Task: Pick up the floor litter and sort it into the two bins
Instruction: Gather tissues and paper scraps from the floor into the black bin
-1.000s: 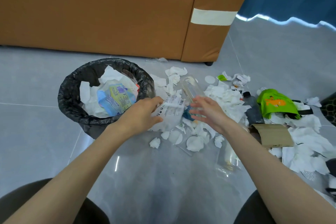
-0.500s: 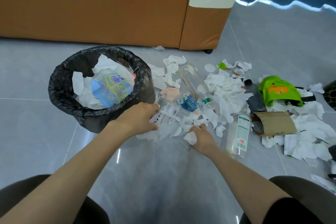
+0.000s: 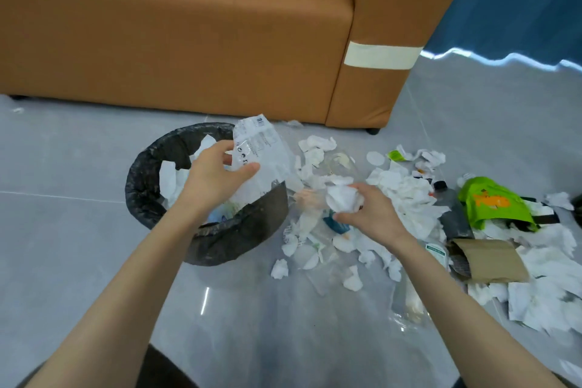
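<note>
Right: the crumpled clear plastic wrapper with black print [image 3: 263,151] is off the floor, pinched between thumb and fingers of the left hand [image 3: 215,179] and held directly over the round black-lined bin [image 3: 138,189]. That reads as staged for a drop, positioned so a release lands inside rather than on the rim. The balled white tissue wad [image 3: 341,200] is gripped in the right hand [image 3: 373,217], fingers curled round it, above the pile just right of the bin and not over the opening. It's likely kept balled so loose bits don't shed. The bin holds white paper and something bluish, so both items may belong there, but I can't confirm the sorting rule. The rest of the litter lies on the grey tile floor [image 3: 63,230]: scattered white tissue scraps [image 3: 406,189], a lime-green plastic pouch [image 3: 491,201], a flat brown cardboard piece [image 3: 491,260], a dark bottle [image 3: 453,217] and a clear plastic bottle [image 3: 409,305] beside the right forearm. The second bin is not clearly in view. The orange-brown sofa [image 3: 189,25] stands behind.
</note>
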A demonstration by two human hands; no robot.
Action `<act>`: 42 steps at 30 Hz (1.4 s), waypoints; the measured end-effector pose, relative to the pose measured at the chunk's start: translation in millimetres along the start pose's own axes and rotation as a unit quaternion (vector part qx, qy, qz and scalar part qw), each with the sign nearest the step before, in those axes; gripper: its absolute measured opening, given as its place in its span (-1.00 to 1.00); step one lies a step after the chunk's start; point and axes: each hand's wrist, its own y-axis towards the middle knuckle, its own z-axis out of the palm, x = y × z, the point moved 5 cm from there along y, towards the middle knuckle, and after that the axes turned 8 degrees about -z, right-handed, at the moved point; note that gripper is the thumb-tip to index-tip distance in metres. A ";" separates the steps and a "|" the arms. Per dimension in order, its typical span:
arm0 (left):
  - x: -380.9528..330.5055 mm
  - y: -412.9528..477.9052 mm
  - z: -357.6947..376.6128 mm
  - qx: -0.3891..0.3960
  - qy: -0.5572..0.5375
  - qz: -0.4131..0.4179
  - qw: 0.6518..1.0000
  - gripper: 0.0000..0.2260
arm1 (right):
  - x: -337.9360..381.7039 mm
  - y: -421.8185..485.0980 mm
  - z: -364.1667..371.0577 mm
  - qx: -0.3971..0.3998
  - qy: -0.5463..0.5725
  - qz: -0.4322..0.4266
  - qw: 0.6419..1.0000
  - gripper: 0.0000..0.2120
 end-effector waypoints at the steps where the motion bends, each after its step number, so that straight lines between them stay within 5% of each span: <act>1: 1.9 1.8 -6.7 -0.005 -0.016 -0.003 1.000 -0.69 | 13.9 3.0 -3.4 -0.014 0.029 -0.018 0.999 -0.49; 9: 20.8 8.2 -45.8 -0.088 -0.003 -0.017 0.996 -0.81 | 117.2 28.5 31.3 0.028 0.101 -0.159 0.982 -0.53; 15: 42.3 10.1 -49.2 -0.041 0.124 -0.107 0.986 -0.40 | 137.4 26.2 75.6 0.085 0.073 -0.193 0.975 -0.44; 22: 33.5 2.9 -35.3 -0.026 0.190 -0.046 0.980 -0.38 | 128.0 20.1 77.0 0.078 -0.016 -0.223 0.972 -0.44; 29: 2.2 -24.2 13.9 -0.029 0.243 0.110 0.963 -0.56 | 59.4 20.4 47.4 0.036 -0.031 -0.093 0.994 -0.66; 33: -4.2 -40.2 57.5 0.008 0.274 0.158 0.949 -0.56 | -1.7 10.0 55.7 0.099 -0.075 -0.008 0.992 -0.62; 42: 57.8 -44.4 158.4 0.206 0.415 0.059 0.884 -0.59 | -74.1 -36.0 108.5 0.209 -0.104 0.090 0.968 -0.49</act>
